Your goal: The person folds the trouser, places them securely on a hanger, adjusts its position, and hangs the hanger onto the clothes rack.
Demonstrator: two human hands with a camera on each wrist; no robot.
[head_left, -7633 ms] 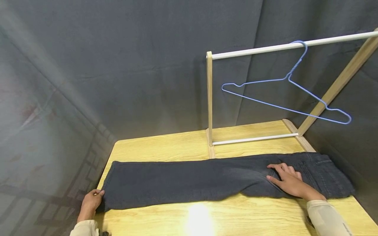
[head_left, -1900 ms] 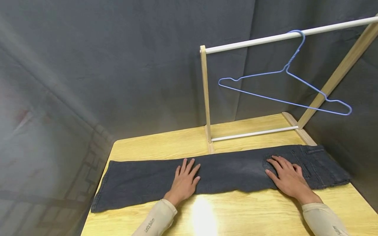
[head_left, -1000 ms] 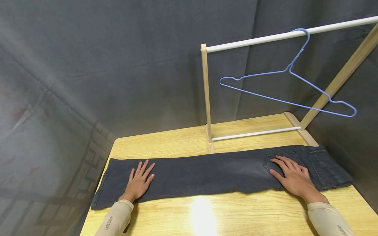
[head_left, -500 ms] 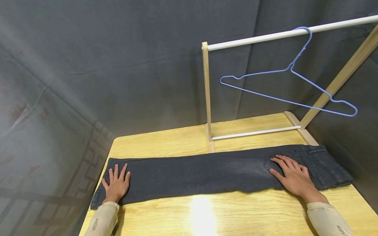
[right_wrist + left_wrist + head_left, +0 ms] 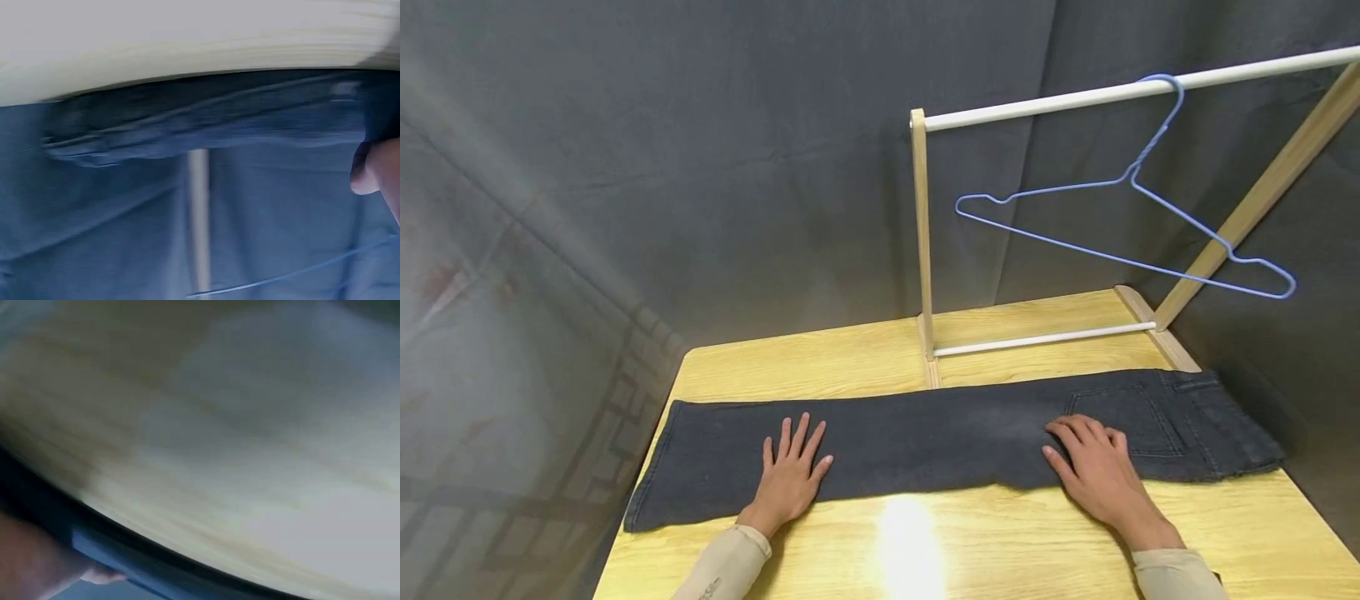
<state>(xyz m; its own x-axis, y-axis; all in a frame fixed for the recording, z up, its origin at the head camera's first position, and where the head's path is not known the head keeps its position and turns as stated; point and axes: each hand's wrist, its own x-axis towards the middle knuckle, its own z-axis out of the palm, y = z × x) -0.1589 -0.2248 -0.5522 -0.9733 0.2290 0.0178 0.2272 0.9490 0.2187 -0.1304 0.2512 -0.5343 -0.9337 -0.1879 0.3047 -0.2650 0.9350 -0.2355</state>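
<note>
Folded lengthwise, a pair of dark jeans (image 5: pixel 925 442) lies across the table, hem at the left and waistband at the right. My left hand (image 5: pixel 788 479) rests on the lower leg with fingers spread and straight. Beside the back pocket, my right hand (image 5: pixel 1097 475) touches the denim near its front edge, fingers slightly bent, holding nothing. The left wrist view is blurred; part of the left hand (image 5: pixel 31 562) shows at its lower left. In the right wrist view the waist end of the jeans (image 5: pixel 206 119) appears, with the right hand (image 5: pixel 384 175) at the right edge.
Behind the jeans stands a wooden rack (image 5: pixel 922 242) with a white top rail (image 5: pixel 1037 106). A blue wire hanger (image 5: pixel 1075 246) hangs from that rail, bearing nothing. Grey curtains (image 5: pixel 737 208) enclose the wooden table (image 5: pixel 820 358) at the back and sides.
Earlier my left hand pinched the hem; later it slid flat leftward along the leg, and now it is back to the right. My right hand has shifted left and nearer, off the pocket.
</note>
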